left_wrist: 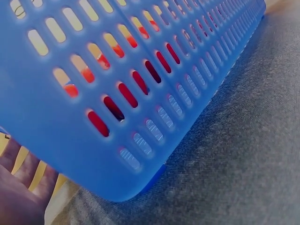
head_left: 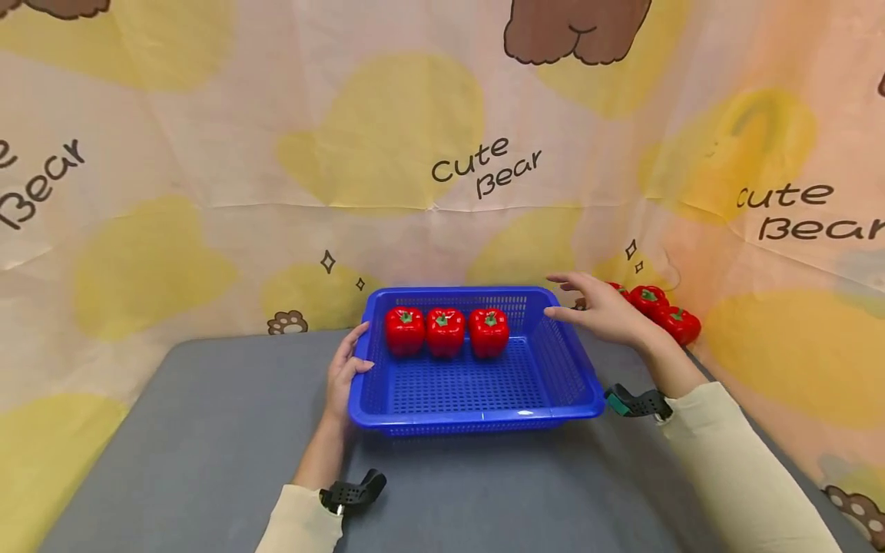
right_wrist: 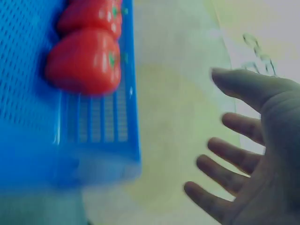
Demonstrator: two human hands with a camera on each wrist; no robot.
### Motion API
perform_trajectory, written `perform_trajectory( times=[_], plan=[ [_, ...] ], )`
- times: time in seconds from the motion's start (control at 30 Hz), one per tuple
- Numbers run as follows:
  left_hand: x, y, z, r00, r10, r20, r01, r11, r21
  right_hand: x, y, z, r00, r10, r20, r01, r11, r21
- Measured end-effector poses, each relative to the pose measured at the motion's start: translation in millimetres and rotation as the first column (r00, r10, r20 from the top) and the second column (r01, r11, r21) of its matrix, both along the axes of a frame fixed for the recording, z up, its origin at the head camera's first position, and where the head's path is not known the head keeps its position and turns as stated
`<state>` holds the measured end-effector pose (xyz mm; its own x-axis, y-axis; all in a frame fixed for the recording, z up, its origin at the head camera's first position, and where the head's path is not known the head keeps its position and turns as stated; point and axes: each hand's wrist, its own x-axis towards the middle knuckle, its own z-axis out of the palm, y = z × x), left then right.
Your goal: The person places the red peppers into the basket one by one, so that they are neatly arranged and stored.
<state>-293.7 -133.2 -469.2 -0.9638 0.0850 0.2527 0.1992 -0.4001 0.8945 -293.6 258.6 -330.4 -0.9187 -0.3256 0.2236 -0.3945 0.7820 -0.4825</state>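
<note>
A blue plastic basket point(head_left: 470, 421) with slotted walls sits on the grey table, seen from outside in the left wrist view. Three red bell peppers point(head_left: 445, 333) stand in a row along its back wall, green stems showing. At the basket's left rim, my left hand point(head_left: 343, 376) grips the edge, its thumb over the rim and the other fingers along the outside. My right hand point(head_left: 600, 309) is above the basket's back right corner, fingers spread and holding nothing. In the right wrist view, this right hand point(right_wrist: 253, 154) is apart from the basket wall.
More red bell peppers point(head_left: 677, 324) lie on the table at the right, beyond my right wrist and against the curtain, partly hidden by the hand. A printed curtain point(head_left: 429, 246) stands behind and to the right of the grey table point(head_left: 228, 430).
</note>
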Motion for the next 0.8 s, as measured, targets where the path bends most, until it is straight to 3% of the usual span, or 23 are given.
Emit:
perform_trajectory(
  times=[0.1, 0.2, 0.4, 0.57, 0.8],
  plan=[
    [-0.5, 1.5, -0.7, 1.000, -0.001, -0.007, 0.001, 1.000, 0.010, 5.5, 23, -3.5, 0.993, -0.089, -0.075, 0.084, 0.994, -0.062],
    [-2.0, 1.1, -1.2, 1.000, 0.006, -0.010, -0.006, 1.000, 0.015, 9.2, 38, -7.6, 0.969, -0.191, -0.154, 0.167, 0.974, -0.155],
    [-1.1, 0.0, -0.4, 1.000, 0.006, -0.006, -0.006, 1.000, -0.012, 11.0, 61, -16.8, 0.866, -0.406, -0.292, 0.279, 0.877, -0.391],
    [0.6, 0.3, -2.0, 1.000, -0.004, -0.012, 0.004, 1.000, -0.007, 9.2, 82, -28.1, 0.794, -0.537, -0.285, 0.392, 0.811, -0.435],
    [-0.4, -2.1, -3.3, 1.000, -0.017, 0.003, 0.017, 1.000, -0.003, -2.9, 116, -50.7, 0.759, -0.605, -0.241, 0.495, 0.776, -0.391]
  ],
)
